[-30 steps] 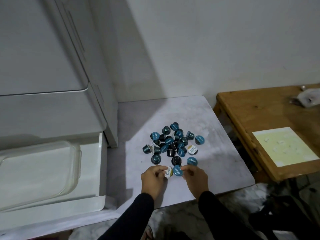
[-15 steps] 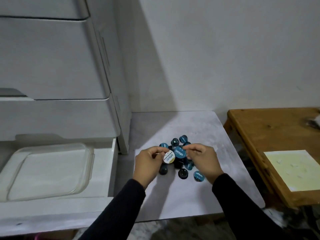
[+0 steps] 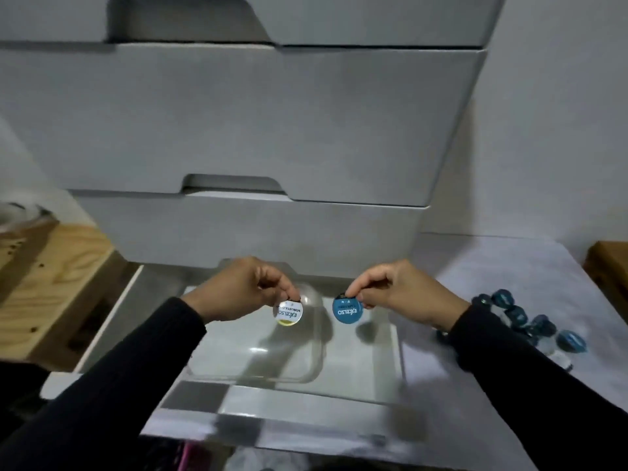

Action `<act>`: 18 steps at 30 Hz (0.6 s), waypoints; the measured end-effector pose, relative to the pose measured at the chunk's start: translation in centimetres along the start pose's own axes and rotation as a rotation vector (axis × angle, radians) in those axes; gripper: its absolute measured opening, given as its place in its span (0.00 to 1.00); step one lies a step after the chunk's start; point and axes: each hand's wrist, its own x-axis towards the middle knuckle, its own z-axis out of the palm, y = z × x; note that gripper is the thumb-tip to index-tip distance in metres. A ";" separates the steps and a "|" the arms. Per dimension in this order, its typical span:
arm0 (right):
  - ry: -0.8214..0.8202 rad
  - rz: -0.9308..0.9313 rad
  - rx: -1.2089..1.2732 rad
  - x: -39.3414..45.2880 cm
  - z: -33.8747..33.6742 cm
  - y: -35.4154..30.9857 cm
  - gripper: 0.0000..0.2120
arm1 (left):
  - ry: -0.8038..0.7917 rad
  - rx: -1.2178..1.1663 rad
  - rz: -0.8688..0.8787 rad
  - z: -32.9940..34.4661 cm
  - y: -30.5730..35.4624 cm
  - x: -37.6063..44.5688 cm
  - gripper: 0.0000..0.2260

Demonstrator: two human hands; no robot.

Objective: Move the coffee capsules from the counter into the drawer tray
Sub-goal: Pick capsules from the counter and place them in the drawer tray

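Observation:
My left hand [image 3: 238,288] pinches a white-lidded capsule [image 3: 288,313] by its rim. A blue-lidded capsule [image 3: 347,311] is pinched the same way by my right hand [image 3: 397,290]. Both capsules hang above the clear plastic tray [image 3: 251,368] that lies in the open bottom drawer [image 3: 387,396]. The tray looks empty. Several more blue capsules [image 3: 520,317] remain in a pile on the pale counter [image 3: 492,266] at the right, partly hidden behind my right sleeve.
Shut white drawers [image 3: 238,130] rise directly behind the open one. A wooden piece [image 3: 51,283] stands at the left, and a wooden table corner [image 3: 608,263] shows at the far right. The drawer's front panel [image 3: 272,416] lies close below my arms.
Both hands lifted their capsules off the counter pile and carried them left over the drawer tray. My view swung left with them, so the pile now sits at the right edge.

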 end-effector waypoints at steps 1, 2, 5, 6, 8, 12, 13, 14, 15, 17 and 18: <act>-0.023 0.007 -0.018 1.4 2.0 -0.7 0.10 | -0.040 0.034 0.001 -1.4 -2.1 -0.5 0.16; -0.046 0.020 -0.036 2.7 3.9 -1.2 0.09 | -0.081 0.071 0.002 -2.5 -4.2 -1.0 0.17; -0.125 0.081 -0.058 6.2 9.6 -1.8 0.08 | -0.193 0.175 -0.014 -5.1 -9.8 -2.1 0.17; -0.147 0.096 -0.076 7.2 11.3 -1.8 0.08 | -0.224 0.194 -0.018 -5.6 -11.2 -2.3 0.16; -0.184 0.140 -0.109 8.9 14.3 -1.5 0.11 | -0.280 0.215 -0.029 -6.0 -13.6 -2.5 0.15; -0.238 0.224 -0.136 11.1 18.3 -0.7 0.10 | -0.316 0.268 -0.041 -5.2 -16.6 -2.5 0.13; -0.239 0.239 -0.138 11.5 19.0 -0.6 0.10 | -0.320 0.272 -0.036 -4.9 -16.9 -2.4 0.13; -0.234 0.255 -0.133 11.8 19.6 -0.4 0.10 | -0.325 0.277 -0.030 -4.6 -17.2 -2.4 0.13; -0.227 0.273 -0.124 12.1 20.1 -0.3 0.10 | -0.336 0.278 -0.027 -4.3 -17.5 -2.4 0.13; -0.211 0.296 -0.110 12.5 21.0 0.0 0.10 | -0.363 0.274 -0.024 -3.8 -18.1 -2.4 0.12; -0.207 0.293 -0.108 12.5 21.3 0.2 0.10 | -0.370 0.281 -0.026 -3.6 -18.4 -2.4 0.11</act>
